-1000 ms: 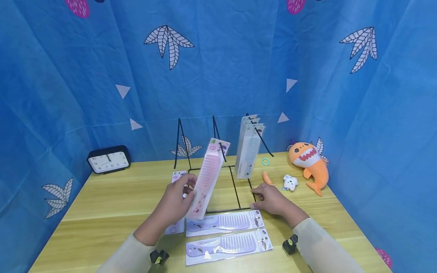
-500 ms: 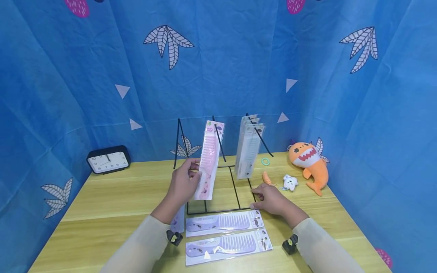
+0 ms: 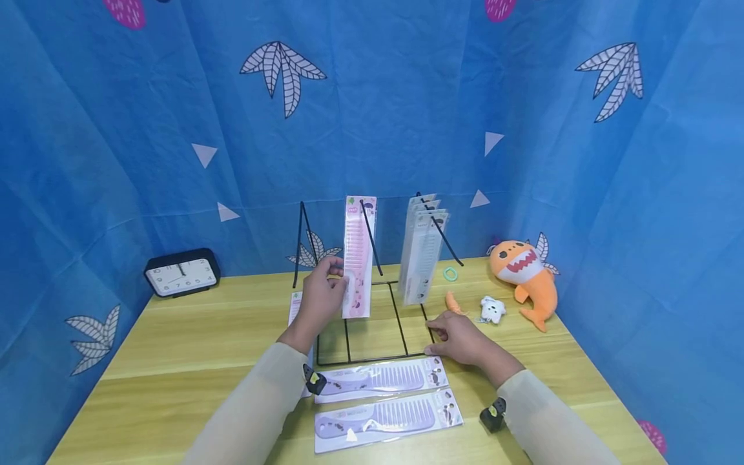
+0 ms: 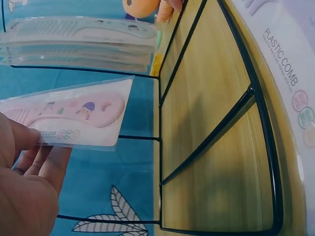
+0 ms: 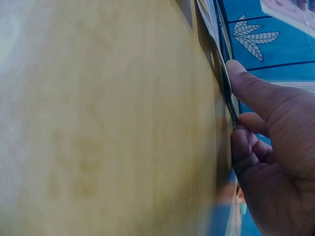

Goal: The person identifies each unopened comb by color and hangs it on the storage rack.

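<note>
Hanging all round the scene is a blue fabric backdrop printed with white leaves (image 3: 283,71), and below it stretches the pale wooden tabletop (image 3: 192,352). Near the middle of it stands a black wire display rack with slanted pegs (image 3: 372,320); its right peg carries a stack of pale packaged combs (image 3: 422,248). At the right side, against the cloth, leans an orange plush shark with a toothy grin (image 3: 526,278), and at the far left sits a black rectangular clock with a white face (image 3: 182,273).

The left hand (image 3: 323,298) pinches the lower part of a pink plastic comb in a clear packet (image 3: 358,256), holding it upright with its top at the middle peg of the rack; the left wrist view shows fingers (image 4: 34,162) and thumb closed on the packet's edge. The right hand (image 3: 459,337) rests on the tabletop at the front right corner of the rack's base, thumb and curled fingers (image 5: 253,96) gripping the wire.

Just in front of the rack lie two lilac plastic combs in clear packets (image 3: 386,397), side by side and flat. Another packet lies flat beside the left forearm, mostly hidden. Between the rack and the shark are a small white plush toy (image 3: 493,309), a small orange toy (image 3: 454,302) and a little green ring (image 3: 450,274).
</note>
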`<action>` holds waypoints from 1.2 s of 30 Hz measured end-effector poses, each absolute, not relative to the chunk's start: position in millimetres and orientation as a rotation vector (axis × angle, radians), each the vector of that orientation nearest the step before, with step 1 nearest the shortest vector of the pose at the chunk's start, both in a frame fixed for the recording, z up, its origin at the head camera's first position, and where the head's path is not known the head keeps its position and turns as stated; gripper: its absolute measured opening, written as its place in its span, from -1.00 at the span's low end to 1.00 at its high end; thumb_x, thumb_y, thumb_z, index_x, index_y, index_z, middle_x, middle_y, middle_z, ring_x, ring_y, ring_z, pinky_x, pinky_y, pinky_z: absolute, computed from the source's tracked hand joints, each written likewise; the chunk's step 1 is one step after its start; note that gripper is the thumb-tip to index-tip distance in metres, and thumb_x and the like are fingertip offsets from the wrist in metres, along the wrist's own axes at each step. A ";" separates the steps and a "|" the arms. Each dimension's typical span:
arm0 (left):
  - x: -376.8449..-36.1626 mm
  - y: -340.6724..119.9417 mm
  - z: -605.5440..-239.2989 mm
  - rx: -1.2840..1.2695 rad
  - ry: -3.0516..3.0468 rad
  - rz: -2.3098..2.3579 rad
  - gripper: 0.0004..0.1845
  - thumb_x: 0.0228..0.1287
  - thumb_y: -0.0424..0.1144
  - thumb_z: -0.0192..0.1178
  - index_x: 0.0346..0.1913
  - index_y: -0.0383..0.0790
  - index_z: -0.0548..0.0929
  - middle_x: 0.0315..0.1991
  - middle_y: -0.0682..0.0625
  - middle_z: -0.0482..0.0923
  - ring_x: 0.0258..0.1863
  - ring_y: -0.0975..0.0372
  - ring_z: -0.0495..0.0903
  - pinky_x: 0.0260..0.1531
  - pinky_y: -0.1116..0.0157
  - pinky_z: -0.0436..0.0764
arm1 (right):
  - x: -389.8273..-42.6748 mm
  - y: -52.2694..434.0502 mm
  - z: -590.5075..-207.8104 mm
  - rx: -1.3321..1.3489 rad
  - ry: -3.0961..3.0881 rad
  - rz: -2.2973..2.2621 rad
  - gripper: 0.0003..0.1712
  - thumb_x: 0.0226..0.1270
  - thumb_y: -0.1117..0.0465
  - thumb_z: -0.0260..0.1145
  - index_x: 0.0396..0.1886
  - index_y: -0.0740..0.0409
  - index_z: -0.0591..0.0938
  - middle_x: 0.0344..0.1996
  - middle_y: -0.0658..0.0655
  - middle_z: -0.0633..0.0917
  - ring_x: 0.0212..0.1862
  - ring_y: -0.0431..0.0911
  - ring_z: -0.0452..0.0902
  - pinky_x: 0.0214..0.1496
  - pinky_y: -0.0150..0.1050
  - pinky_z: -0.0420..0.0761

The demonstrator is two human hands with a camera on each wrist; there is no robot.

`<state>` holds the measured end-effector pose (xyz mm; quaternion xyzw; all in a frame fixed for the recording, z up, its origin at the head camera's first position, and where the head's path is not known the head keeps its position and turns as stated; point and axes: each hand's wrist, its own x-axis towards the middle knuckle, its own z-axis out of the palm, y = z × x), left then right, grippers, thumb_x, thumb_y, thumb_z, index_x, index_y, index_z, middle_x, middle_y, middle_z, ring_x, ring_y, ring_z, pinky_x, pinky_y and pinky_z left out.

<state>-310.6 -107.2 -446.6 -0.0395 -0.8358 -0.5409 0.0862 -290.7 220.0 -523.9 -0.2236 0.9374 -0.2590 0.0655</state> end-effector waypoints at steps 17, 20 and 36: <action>-343.1 -93.1 -460.0 -0.065 -2.570 -1.503 -0.78 0.64 -0.33 0.18 0.21 -0.22 0.63 0.18 -0.13 0.68 0.25 -0.05 0.71 0.20 0.01 0.77 | -289.7 220.3 -526.9 -0.664 2.780 -0.853 -0.22 0.35 0.03 0.64 0.41 0.39 0.63 -0.26 0.03 0.55 -0.19 -0.14 0.41 -0.13 -0.22 0.46; -348.5 -92.0 -459.0 -0.057 -2.551 -1.506 -0.77 0.63 -0.35 0.19 0.21 -0.27 0.64 0.16 -0.17 0.69 0.25 -0.07 0.72 0.21 0.02 0.77 | -290.6 220.6 -525.1 -0.681 2.798 -0.833 -0.22 0.34 0.03 0.65 0.41 0.37 0.64 -0.28 0.03 0.55 -0.21 -0.14 0.41 -0.12 -0.20 0.46; -363.0 -92.7 -468.6 -0.001 -2.545 -1.633 -0.82 0.66 -0.26 0.21 0.18 -0.12 0.65 0.20 -0.06 0.67 0.25 0.02 0.70 0.16 0.11 0.79 | -291.3 220.3 -522.4 -0.685 2.808 -0.810 -0.22 0.33 0.02 0.65 0.41 0.35 0.64 -0.29 0.00 0.55 -0.22 -0.15 0.40 -0.12 -0.20 0.46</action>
